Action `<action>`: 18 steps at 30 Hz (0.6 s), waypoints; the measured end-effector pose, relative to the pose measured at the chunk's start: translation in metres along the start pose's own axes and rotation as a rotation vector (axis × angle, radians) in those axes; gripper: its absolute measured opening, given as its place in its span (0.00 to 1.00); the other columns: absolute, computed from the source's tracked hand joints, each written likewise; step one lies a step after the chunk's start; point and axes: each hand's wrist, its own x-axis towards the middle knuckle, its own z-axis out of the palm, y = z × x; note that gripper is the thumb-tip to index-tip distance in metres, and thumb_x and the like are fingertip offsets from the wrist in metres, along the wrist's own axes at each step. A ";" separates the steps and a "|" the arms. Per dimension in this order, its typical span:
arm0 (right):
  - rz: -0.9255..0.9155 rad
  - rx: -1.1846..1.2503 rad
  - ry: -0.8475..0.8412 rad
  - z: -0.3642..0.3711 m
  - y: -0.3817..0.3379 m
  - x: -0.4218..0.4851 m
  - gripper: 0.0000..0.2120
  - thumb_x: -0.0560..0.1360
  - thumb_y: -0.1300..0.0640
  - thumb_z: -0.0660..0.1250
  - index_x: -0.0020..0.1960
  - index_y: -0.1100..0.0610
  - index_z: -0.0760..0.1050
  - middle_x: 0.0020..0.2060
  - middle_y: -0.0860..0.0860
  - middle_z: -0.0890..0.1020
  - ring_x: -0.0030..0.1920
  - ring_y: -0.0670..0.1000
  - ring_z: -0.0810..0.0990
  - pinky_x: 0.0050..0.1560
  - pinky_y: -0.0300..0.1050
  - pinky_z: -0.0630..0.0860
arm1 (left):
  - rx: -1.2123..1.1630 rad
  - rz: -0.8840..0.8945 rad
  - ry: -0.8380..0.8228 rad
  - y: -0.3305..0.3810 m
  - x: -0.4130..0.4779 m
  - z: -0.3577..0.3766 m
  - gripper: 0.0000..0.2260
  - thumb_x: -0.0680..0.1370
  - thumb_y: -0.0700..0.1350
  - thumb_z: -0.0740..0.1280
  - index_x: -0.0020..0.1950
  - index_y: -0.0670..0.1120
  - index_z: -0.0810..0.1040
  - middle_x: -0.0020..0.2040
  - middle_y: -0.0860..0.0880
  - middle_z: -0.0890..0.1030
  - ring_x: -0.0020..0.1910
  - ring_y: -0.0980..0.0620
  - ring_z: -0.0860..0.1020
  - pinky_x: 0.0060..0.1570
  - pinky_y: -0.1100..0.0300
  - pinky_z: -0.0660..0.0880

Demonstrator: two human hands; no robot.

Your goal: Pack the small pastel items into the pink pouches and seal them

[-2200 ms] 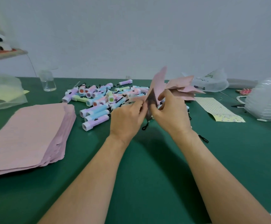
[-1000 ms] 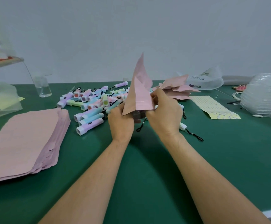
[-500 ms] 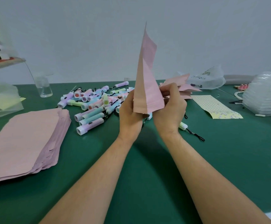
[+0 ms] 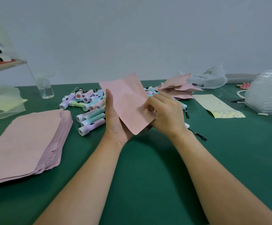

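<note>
Held pouch: we hold a matte pink rectangular pouch (image 4: 128,103) between both hands above the green table mat (image 4: 148,172). It is tilted, with 1 lower corner pointing toward us.
Left hand: our left hand (image 4: 115,127) is under the pouch's lower left part, palm up, gripping it. The thumb lies straight along the left edge, and the fingers are hidden behind the pouch.
Right hand: our right hand (image 4: 166,116) is curled and pinches the pouch's right edge, with the thumb tip on its front face.
Pastel items: a heap of small pastel cylinders with black cords (image 4: 88,103) lies on the mat just behind the hands. 3 of them lie side by side near the left wrist.
Flat pouches: a thick stack of flat pink pouches (image 4: 23,143) lies on the mat at our left.
Other pouches: a loose pile of crumpled pink pouches (image 4: 179,90) lies beyond the right hand.
Elsewhere: a clear glass bottle (image 4: 45,90) stands far left. A yellow dotted sheet (image 4: 218,106) lies to the right.
</note>
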 end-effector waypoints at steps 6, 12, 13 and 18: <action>0.429 0.147 -0.086 0.009 -0.009 -0.004 0.17 0.72 0.63 0.72 0.60 0.52 0.79 0.50 0.45 0.81 0.50 0.51 0.80 0.44 0.55 0.79 | -0.026 -0.005 0.344 -0.004 -0.004 0.003 0.24 0.78 0.61 0.67 0.61 0.43 0.86 0.59 0.39 0.86 0.52 0.37 0.86 0.46 0.40 0.83; 0.701 0.364 0.191 0.006 -0.016 0.004 0.12 0.66 0.66 0.69 0.47 0.56 0.82 0.40 0.46 0.84 0.42 0.48 0.82 0.46 0.54 0.81 | -0.067 0.046 0.559 -0.005 0.001 0.013 0.26 0.86 0.62 0.56 0.71 0.45 0.79 0.60 0.39 0.86 0.47 0.39 0.87 0.35 0.46 0.83; 0.741 0.397 0.218 0.006 -0.017 0.005 0.12 0.66 0.66 0.68 0.46 0.56 0.81 0.39 0.46 0.84 0.42 0.46 0.81 0.47 0.52 0.82 | -0.063 0.056 0.560 -0.004 0.000 0.016 0.25 0.86 0.61 0.57 0.70 0.44 0.79 0.59 0.39 0.86 0.46 0.39 0.88 0.36 0.45 0.84; 0.808 0.450 0.090 0.002 -0.011 0.002 0.09 0.70 0.64 0.68 0.43 0.50 0.80 0.35 0.42 0.82 0.36 0.45 0.77 0.37 0.43 0.73 | -0.024 0.106 0.640 -0.001 -0.001 0.009 0.21 0.86 0.60 0.58 0.61 0.46 0.83 0.52 0.43 0.88 0.43 0.42 0.88 0.35 0.50 0.84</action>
